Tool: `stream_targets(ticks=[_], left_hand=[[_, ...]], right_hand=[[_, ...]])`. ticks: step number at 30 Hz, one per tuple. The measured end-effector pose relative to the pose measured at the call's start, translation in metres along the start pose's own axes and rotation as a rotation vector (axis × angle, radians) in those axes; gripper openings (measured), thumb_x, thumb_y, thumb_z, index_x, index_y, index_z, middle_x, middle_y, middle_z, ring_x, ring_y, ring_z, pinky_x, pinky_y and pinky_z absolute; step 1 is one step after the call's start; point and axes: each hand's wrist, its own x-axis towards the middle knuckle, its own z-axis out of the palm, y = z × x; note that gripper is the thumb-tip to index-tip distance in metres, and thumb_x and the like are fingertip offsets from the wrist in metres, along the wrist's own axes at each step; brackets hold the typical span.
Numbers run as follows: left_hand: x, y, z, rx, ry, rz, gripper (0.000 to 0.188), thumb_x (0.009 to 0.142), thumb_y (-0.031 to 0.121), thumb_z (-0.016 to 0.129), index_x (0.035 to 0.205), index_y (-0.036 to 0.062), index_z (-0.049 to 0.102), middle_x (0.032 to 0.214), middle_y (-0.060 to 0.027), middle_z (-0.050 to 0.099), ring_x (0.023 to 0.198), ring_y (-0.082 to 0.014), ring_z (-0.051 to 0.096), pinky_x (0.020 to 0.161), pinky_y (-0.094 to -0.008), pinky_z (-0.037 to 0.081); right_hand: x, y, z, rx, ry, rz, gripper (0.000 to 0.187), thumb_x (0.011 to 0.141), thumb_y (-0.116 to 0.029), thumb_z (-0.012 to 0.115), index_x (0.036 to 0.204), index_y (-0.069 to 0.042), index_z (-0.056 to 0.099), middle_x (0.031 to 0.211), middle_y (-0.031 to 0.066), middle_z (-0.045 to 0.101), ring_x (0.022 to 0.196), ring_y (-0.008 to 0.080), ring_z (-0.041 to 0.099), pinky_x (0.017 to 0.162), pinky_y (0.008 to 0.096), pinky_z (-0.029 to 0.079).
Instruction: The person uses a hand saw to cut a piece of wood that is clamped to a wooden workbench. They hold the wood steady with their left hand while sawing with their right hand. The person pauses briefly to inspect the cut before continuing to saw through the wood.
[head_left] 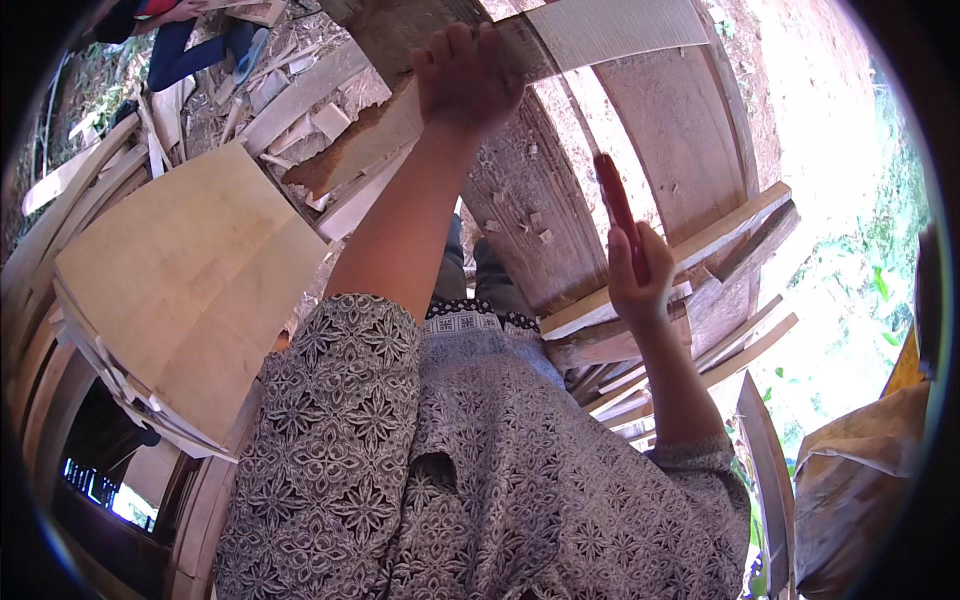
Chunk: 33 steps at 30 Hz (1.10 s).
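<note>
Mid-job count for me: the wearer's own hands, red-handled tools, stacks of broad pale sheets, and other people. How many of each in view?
Own hands: 2 (left hand, right hand)
Red-handled tool: 1
Stack of broad pale sheets: 1
Other person, partly cut off: 1
Total: 5

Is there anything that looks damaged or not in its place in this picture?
Yes. To the left of the left hand, one plank has a ragged, brown edge, perhaps broken or with bark left on, unlike the straighter board beyond it. Wood scraps also lie scattered untidily there.
</note>
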Motion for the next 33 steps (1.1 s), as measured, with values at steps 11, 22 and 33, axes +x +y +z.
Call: stream_targets(ticks=[11, 22, 33], left_hand=[[0.006, -0.007, 0.002, -0.002, 0.094, 0.023, 0.062, 0.085, 0.050, 0.064, 0.134, 0.0139, 0.052, 0.124, -0.0133, 0.051, 0.120, -0.0318, 0.049, 0.098, -0.0530, 0.037], [0.000, -0.001, 0.005, 0.036, 0.106, 0.046, 0.063, 0.087, 0.052, 0.062, 0.135, 0.0124, 0.052, 0.125, -0.0131, 0.052, 0.121, -0.0304, 0.049, 0.098, -0.0539, 0.037], [-0.003, 0.001, 0.005, -0.106, 0.119, -0.009, 0.054, 0.088, 0.046, 0.061, 0.130, 0.0127, 0.054, 0.124, -0.0144, 0.054, 0.121, -0.0337, 0.052, 0.100, -0.0594, 0.039]], right_hand=[[0.002, 0.031, 0.013, -0.056, 0.028, 0.088, 0.036, 0.101, -0.025, 0.067, 0.074, -0.005, 0.054, 0.058, 0.0015, 0.047, 0.055, 0.0093, 0.043, 0.051, 0.0306, 0.034], [0.041, 0.004, 0.020, 0.085, 0.046, 0.077, 0.039, 0.103, -0.026, 0.066, 0.073, -0.005, 0.054, 0.060, -0.0047, 0.042, 0.057, 0.0043, 0.038, 0.050, 0.0284, 0.030], [-0.042, 0.031, -0.017, 0.016, 0.060, 0.108, 0.034, 0.101, -0.020, 0.066, 0.074, -0.003, 0.057, 0.058, -0.0039, 0.045, 0.055, 0.0035, 0.039, 0.048, 0.0275, 0.028]])
